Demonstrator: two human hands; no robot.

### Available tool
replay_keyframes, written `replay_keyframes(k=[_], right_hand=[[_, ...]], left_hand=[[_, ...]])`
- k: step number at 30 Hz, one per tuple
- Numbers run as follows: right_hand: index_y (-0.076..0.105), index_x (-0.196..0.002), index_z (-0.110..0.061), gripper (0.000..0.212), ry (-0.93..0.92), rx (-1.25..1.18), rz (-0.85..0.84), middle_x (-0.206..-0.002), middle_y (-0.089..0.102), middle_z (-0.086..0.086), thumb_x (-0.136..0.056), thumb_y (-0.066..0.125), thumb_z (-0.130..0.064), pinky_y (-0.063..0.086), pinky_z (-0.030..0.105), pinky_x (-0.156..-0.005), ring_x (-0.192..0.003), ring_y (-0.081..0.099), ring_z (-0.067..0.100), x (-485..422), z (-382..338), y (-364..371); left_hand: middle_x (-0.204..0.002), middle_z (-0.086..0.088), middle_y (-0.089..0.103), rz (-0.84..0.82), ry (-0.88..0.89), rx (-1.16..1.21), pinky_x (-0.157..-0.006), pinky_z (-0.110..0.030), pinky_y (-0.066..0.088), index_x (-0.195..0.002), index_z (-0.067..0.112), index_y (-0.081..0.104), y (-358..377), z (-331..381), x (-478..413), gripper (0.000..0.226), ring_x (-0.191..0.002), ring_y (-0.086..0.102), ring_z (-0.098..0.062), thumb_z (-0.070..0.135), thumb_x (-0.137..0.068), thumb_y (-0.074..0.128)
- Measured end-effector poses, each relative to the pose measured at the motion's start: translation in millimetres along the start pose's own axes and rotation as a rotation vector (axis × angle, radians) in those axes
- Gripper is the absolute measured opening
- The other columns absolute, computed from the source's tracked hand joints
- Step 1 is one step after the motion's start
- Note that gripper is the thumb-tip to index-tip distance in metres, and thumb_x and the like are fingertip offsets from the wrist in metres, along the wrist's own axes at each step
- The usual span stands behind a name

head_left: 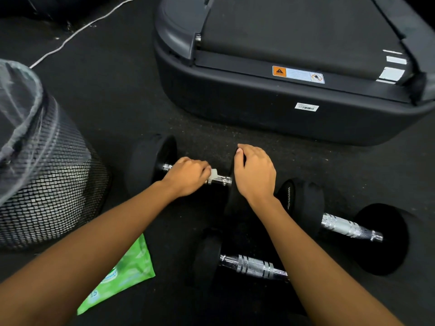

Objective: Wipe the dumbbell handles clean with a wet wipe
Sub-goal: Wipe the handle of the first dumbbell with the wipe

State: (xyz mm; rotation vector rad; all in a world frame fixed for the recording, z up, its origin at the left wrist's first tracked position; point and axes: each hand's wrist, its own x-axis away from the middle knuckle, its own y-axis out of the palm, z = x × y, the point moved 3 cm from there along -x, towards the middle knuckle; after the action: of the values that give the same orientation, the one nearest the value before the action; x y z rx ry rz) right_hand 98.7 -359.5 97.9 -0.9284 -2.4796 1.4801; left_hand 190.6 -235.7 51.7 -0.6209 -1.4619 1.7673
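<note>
Left hand (188, 176) clenched round wet wipe (213, 173) on far dumbbell's handle (222, 180), near treadmill (282, 114); right hand (255, 175) gripping its end weight (231, 201). Liable to roll away mid-wipe if that grip slackens

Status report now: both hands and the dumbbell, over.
Left hand grips wet wipe on dumbbell handle. Right hand holds its end weight. Nothing blocking.

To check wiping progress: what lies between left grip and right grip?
Head view: white wet wipe poking from the left grip, then bare chrome handle up to the right grip on the plate.
</note>
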Motion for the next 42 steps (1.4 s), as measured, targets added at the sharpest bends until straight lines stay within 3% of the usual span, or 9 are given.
replay_keyframes(k=[6,11,16,18,21,24,29,38,42], right_hand=[[0.061,-0.119,-0.013,0.033,0.004,0.009,-0.007,-0.119,0.064,0.001,-0.097,0.038,-0.025,0.038,0.029,-0.101,-0.115,0.053,0.014,0.1,-0.4,-1.4],[0.061,-0.119,-0.014,0.034,0.01,0.008,-0.012,-0.12,0.063,0.001,-0.097,0.038,-0.025,0.038,0.03,-0.101,-0.116,0.052,0.013,0.3,0.0,-2.1],[0.061,-0.119,-0.013,0.034,0.003,0.0,-0.009,-0.119,0.064,0.002,-0.097,0.038,-0.025,0.04,0.032,-0.101,-0.115,0.053,0.015,0.2,-0.4,-0.7],[0.061,-0.119,-0.012,0.034,0.002,0.002,-0.01,-0.119,0.064,0.002,-0.097,0.038,-0.025,0.039,0.031,-0.101,-0.115,0.054,0.015,-0.1,-0.3,-0.4],[0.061,-0.119,-0.013,0.034,0.003,0.003,-0.008,-0.119,0.064,0.002,-0.097,0.038,-0.025,0.039,0.031,-0.101,-0.115,0.053,0.014,0.1,0.2,-0.6],[0.061,-0.118,-0.013,0.033,0.002,0.0,-0.005,-0.119,0.064,0.002,-0.097,0.038,-0.025,0.039,0.031,-0.101,-0.115,0.053,0.015,0.6,0.8,-0.7],[0.061,-0.119,-0.013,0.034,0.002,-0.001,-0.009,-0.119,0.064,0.002,-0.097,0.038,-0.025,0.039,0.031,-0.101,-0.115,0.053,0.015,0.3,0.1,-0.3],[0.06,-0.12,-0.013,0.034,0.016,0.002,-0.026,-0.12,0.063,0.002,-0.098,0.037,-0.026,0.039,0.031,-0.101,-0.116,0.052,0.014,0.1,-0.2,-2.1],[0.06,-0.12,-0.013,0.034,0.006,0.002,-0.016,-0.12,0.063,0.002,-0.098,0.038,-0.025,0.039,0.032,-0.101,-0.116,0.053,0.015,1.1,-0.5,-1.7]], left_hand=[[-0.107,-0.007,0.065,-0.074,0.0,-0.049,-0.096,-0.035,0.033,-0.102,0.012,0.06,-1.6,24.9,-11.5,0.035,-0.099,0.058,-0.023,0.026,-0.098,0.028],[-0.118,0.004,0.061,-0.094,0.095,0.154,-0.109,-0.029,0.017,-0.122,0.018,0.053,-0.3,13.2,2.0,0.034,-0.113,0.052,-0.01,0.029,-0.099,0.031],[-0.102,-0.009,0.064,-0.088,-0.046,0.022,-0.091,-0.034,0.034,-0.099,0.01,0.058,-2.6,16.2,-6.5,0.035,-0.097,0.058,-0.024,0.026,-0.1,0.027],[-0.103,-0.01,0.064,-0.112,-0.03,-0.006,-0.092,-0.036,0.035,-0.097,0.009,0.058,-0.9,27.6,-11.9,0.035,-0.097,0.058,-0.026,0.024,-0.099,0.026],[-0.104,-0.008,0.065,-0.089,0.073,0.049,-0.103,-0.034,0.027,-0.099,0.011,0.058,2.5,33.3,-10.4,0.03,-0.1,0.057,-0.023,0.024,-0.098,0.03],[-0.116,-0.002,0.06,-0.052,0.168,0.128,-0.108,-0.026,0.016,-0.117,0.012,0.055,1.6,21.7,4.0,0.032,-0.11,0.052,-0.016,0.029,-0.098,0.036],[-0.12,0.003,0.054,0.007,0.127,0.19,-0.101,-0.024,0.026,-0.122,0.018,0.05,-0.4,3.1,14.4,0.035,-0.113,0.047,-0.013,0.041,-0.095,0.042],[-0.119,-0.007,0.052,0.073,0.302,0.069,-0.093,-0.025,0.033,-0.118,0.006,0.051,-3.1,21.8,16.8,0.034,-0.107,0.049,-0.021,0.023,-0.089,0.058],[-0.113,-0.008,0.055,0.111,0.344,0.041,-0.085,-0.027,0.041,-0.107,0.006,0.056,-9.9,10.8,27.2,0.028,-0.101,0.052,-0.021,0.018,-0.082,0.064]])
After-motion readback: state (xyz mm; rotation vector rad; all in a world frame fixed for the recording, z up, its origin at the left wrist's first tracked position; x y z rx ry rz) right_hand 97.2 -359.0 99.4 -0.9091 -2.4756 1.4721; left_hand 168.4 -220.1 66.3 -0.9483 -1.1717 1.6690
